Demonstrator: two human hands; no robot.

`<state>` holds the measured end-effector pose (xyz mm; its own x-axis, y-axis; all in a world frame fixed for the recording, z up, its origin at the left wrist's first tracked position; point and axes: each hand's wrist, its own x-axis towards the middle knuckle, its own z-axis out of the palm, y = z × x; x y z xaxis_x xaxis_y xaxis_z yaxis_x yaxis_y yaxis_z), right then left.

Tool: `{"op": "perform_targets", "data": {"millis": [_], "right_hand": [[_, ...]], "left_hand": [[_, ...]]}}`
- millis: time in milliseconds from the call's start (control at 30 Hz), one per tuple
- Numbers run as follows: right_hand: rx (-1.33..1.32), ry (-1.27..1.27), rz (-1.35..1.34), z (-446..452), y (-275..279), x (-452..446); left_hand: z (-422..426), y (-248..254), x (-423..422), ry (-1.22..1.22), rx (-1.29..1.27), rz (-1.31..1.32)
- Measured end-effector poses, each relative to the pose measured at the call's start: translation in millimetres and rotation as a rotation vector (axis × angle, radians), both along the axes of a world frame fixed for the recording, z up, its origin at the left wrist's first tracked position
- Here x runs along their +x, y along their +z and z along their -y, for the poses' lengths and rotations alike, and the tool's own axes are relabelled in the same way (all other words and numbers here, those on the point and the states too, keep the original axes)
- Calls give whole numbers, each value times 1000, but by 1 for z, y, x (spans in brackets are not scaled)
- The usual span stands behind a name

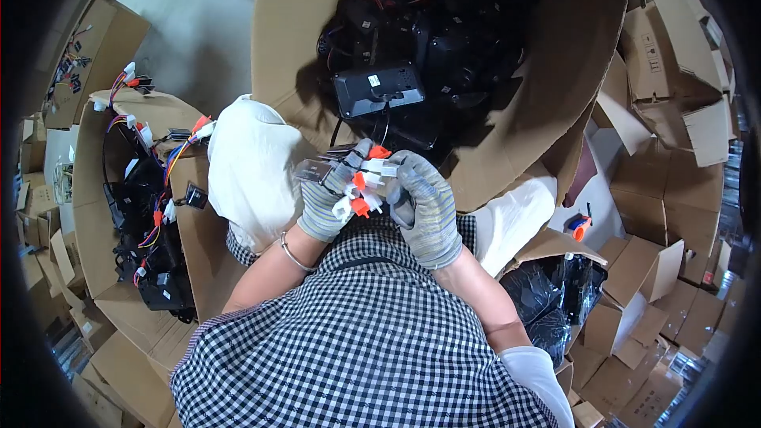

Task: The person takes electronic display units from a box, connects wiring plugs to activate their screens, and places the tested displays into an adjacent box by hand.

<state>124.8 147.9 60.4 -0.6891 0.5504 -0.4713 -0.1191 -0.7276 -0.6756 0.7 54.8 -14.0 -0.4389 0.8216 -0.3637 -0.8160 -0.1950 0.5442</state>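
Observation:
In front of my lap, both hands wear grey striped work gloves. My left hand [326, 204] is closed around a bunch of red and white plug connectors [361, 184], and a small dark piece with a clear part [313, 170] sticks out beside its fingers. Pinched by the fingertips of my right hand [428, 210] is a white connector [382, 166] at the bunch's right side. Just beyond my hands, a black rectangular device [380, 89] with a white label lies at the near edge of the large box's contents. A dark cable [386, 120] runs from it toward my hands.
A large cardboard box [567, 119] full of black devices opens ahead of me. On the left, another carton [131, 313] holds black parts and coloured wires with connectors. A plastic-wrapped black bundle [547, 301] and an orange tape dispenser [581, 228] are at right, among several cartons.

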Motion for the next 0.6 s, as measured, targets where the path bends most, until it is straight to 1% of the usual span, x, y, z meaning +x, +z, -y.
{"op": "perform_targets", "data": {"millis": [33, 100, 133, 167, 200, 233, 267, 300, 333, 367, 400, 433, 467, 500, 533, 567, 600], "right_hand": [[10, -43, 34, 1, 2, -1], [2, -75, 65, 5, -3, -1], [-11, -109, 89, 6, -6, -1], [-10, -105, 92, 4, -8, -1], [-66, -56, 63, 4, -10, 0], [-121, -9, 32, 2, -12, 1], [-120, -7, 34, -1, -13, 1], [-91, 112, 17, -8, -14, 2], [-61, 232, 3, -16, -14, 4], [32, 353, 132, -24, -8, 5], [37, 355, 135, -30, -10, 4], [155, 314, 142, -39, -18, 2], [270, 274, 148, -49, -30, 0], [905, 293, 446, -68, -58, -4], [1365, 366, 726, -75, -29, -28], [1631, 377, 745, -82, -32, -44], [1899, 381, 756, -88, -38, -58]], "left_hand": [[4, -5, -3, -104, -121, -617], [3, -15, -4, -86, -203, -1311], [0, -11, -5, 0, -273, -1628], [2, -3, -7, 12, -217, -1658], [2, 5, -8, 23, -161, -1688], [2, 2, -5, 23, -163, -1686], [2, -2, -1, -48, -149, -949], [2, -4, 1, -106, -118, -212], [4, -6, -1, -101, -114, -210], [9, -8, -5, -232, -124, -504], [11, -10, -9, -360, -131, -800], [6, 3, -10, -398, -162, -906], [4, -3, -8, -432, -149, -855], [4, -3, -9, -477, -138, -930], [4, 0, -11, -523, -126, -1007], [1, 13, -10, -508, -97, -917], [0, 10, -8, -497, -118, -904]]}}
